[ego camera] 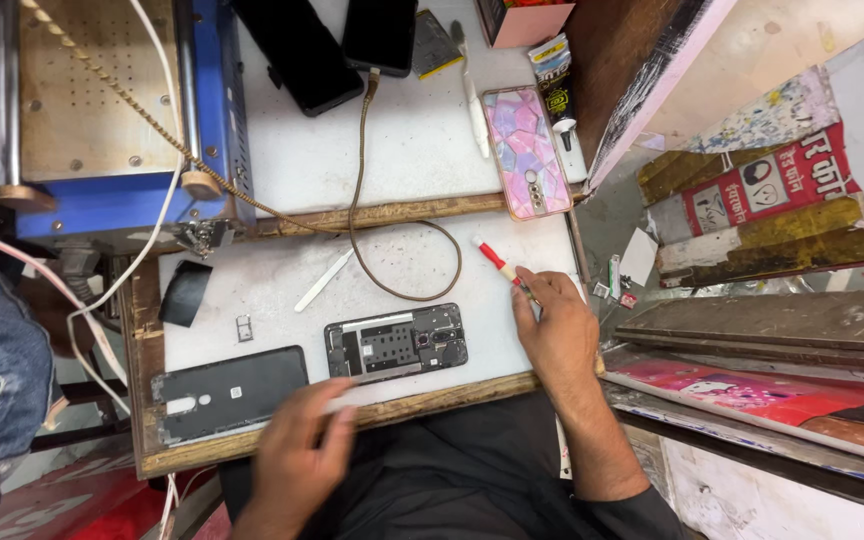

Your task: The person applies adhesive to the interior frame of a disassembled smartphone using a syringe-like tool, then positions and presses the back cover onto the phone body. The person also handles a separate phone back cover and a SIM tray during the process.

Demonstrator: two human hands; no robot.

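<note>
An opened phone body (396,342), its circuit board showing, lies on the white worktop (402,150) near the front wooden edge. Left of it rests its dark back cover (232,392). My right hand (552,330) lies at the right of the phone, fingers closed on a red-and-white screwdriver (497,264) that points away up the table. My left hand (297,455) hovers at the front edge between cover and phone, blurred, pinching a thin white tool (352,400). A small SIM tray (244,327) sits above the cover.
A white plastic pry stick (324,280) and a looped brown cable (412,260) lie behind the phone. Further back: a phone in a pink patterned case (527,152), two dark phones (337,45), a glue tube (555,80). A blue machine (102,110) stands at left.
</note>
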